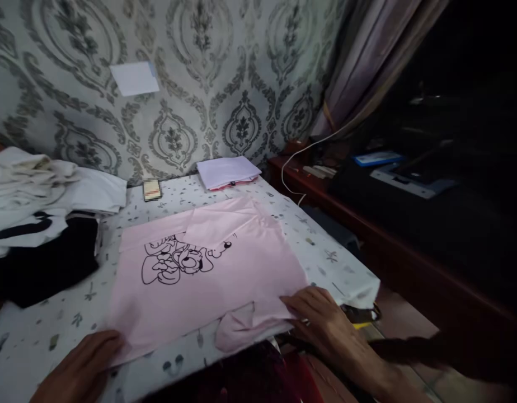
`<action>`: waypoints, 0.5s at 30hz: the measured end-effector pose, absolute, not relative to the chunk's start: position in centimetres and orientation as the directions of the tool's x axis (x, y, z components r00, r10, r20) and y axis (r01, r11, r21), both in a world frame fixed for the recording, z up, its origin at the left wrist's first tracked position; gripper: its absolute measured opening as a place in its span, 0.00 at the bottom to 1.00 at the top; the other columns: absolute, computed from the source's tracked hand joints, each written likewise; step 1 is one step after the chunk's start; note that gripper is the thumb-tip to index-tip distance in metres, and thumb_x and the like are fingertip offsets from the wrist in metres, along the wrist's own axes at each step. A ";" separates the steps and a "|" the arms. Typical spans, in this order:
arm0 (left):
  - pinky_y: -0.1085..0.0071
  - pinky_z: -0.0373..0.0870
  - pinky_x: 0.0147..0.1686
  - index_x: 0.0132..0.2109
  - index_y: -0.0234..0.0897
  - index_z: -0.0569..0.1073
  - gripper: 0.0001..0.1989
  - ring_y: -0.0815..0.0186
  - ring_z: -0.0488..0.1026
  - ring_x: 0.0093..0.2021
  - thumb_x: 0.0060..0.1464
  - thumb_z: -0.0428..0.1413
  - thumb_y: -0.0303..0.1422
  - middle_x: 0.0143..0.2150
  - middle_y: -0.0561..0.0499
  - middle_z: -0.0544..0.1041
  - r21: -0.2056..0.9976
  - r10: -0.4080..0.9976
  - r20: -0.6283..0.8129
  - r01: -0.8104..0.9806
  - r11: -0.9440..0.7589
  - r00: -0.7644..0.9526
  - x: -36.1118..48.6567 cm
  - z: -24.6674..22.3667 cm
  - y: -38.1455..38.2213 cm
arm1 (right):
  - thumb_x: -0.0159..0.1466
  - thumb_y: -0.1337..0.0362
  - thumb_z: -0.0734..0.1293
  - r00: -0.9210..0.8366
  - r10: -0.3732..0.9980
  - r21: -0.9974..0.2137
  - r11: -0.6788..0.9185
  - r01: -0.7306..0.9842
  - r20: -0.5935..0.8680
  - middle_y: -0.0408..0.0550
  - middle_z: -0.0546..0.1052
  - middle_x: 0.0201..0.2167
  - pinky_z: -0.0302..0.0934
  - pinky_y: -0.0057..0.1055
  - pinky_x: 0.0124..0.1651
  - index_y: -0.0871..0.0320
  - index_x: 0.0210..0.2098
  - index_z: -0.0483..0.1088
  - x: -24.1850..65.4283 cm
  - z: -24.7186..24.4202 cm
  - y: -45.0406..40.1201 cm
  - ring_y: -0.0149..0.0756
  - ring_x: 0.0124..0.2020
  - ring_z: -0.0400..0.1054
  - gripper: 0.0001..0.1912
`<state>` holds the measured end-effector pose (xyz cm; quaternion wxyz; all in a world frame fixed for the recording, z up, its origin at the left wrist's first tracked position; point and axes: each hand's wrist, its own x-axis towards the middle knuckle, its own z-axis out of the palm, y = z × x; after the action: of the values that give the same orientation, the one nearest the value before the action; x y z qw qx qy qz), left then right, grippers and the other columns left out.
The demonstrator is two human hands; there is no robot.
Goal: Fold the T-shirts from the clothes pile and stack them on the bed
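A pink T-shirt with a black line-drawn cartoon print lies spread on the table, its far side folded over part of the print. My left hand is at the shirt's near left corner, fingers closed on the fabric and thumb hidden. Over at the near right edge, my right hand grips the cloth between thumb and fingers. Beside it a bunched sleeve hangs toward the table's front edge.
A white patterned cloth covers the table. White and black clothes are piled at left. Folded lilac fabric and a small card-like item rest near the wall. At right, a white cable hangs by a dark wooden desk.
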<state>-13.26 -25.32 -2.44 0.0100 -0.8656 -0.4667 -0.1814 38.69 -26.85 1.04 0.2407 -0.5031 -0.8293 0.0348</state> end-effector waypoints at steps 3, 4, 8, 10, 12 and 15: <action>0.70 0.79 0.45 0.50 0.52 0.78 0.15 0.61 0.80 0.48 0.64 0.49 0.40 0.49 0.52 0.82 0.220 0.836 0.302 0.819 -0.529 0.459 -13.8 -2.1 -25.1 | 0.69 0.69 0.59 -0.410 0.849 -0.341 0.514 0.787 0.333 0.49 0.77 0.34 0.66 0.38 0.40 0.53 0.39 0.73 38.8 1.2 -26.2 0.39 0.36 0.71 0.11; 0.70 0.79 0.45 0.48 0.52 0.78 0.14 0.61 0.80 0.48 0.63 0.50 0.42 0.49 0.52 0.82 0.275 0.858 0.292 0.822 -0.499 0.423 -13.6 -1.6 -25.0 | 0.70 0.67 0.59 -0.415 0.856 -0.381 0.511 0.771 0.310 0.50 0.77 0.36 0.66 0.38 0.41 0.53 0.39 0.73 39.0 1.5 -26.0 0.40 0.37 0.71 0.11; 0.71 0.78 0.43 0.44 0.49 0.79 0.14 0.60 0.80 0.44 0.61 0.53 0.48 0.44 0.53 0.82 0.596 0.972 0.093 0.770 -0.227 0.215 -12.1 2.1 -23.0 | 0.72 0.58 0.59 -0.363 0.916 -0.610 0.387 0.691 0.170 0.51 0.79 0.41 0.68 0.35 0.43 0.53 0.44 0.74 39.9 4.5 -22.8 0.40 0.40 0.73 0.13; 0.73 0.76 0.37 0.40 0.46 0.78 0.17 0.61 0.78 0.37 0.58 0.54 0.51 0.36 0.53 0.80 0.703 0.991 -0.044 0.708 -0.060 0.128 -11.2 4.3 -20.7 | 0.71 0.53 0.59 -0.353 0.931 -0.700 0.316 0.640 0.097 0.48 0.78 0.36 0.66 0.33 0.38 0.54 0.40 0.73 39.9 6.4 -19.2 0.38 0.35 0.72 0.15; 0.74 0.72 0.30 0.35 0.42 0.76 0.20 0.63 0.73 0.31 0.53 0.57 0.54 0.29 0.54 0.75 0.788 0.993 -0.115 0.613 0.066 0.040 -10.5 5.6 -17.8 | 0.69 0.50 0.60 -0.337 0.933 -0.737 0.314 0.598 0.124 0.46 0.76 0.30 0.64 0.32 0.35 0.56 0.34 0.71 39.3 7.7 -14.3 0.37 0.32 0.70 0.18; 0.74 0.67 0.25 0.34 0.38 0.74 0.27 0.65 0.69 0.27 0.43 0.62 0.58 0.27 0.54 0.71 0.872 0.977 -0.192 0.441 0.215 -0.098 -9.9 5.2 -13.6 | 0.66 0.51 0.62 -0.209 0.962 -0.740 0.268 0.617 0.174 0.43 0.71 0.26 0.58 0.30 0.31 0.57 0.28 0.68 37.7 7.6 -6.5 0.34 0.28 0.65 0.17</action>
<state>-9.88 -13.55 5.23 -0.4082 -0.5335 -0.6641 -0.3283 37.69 -6.50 7.58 0.3199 -0.5416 -0.7290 0.2699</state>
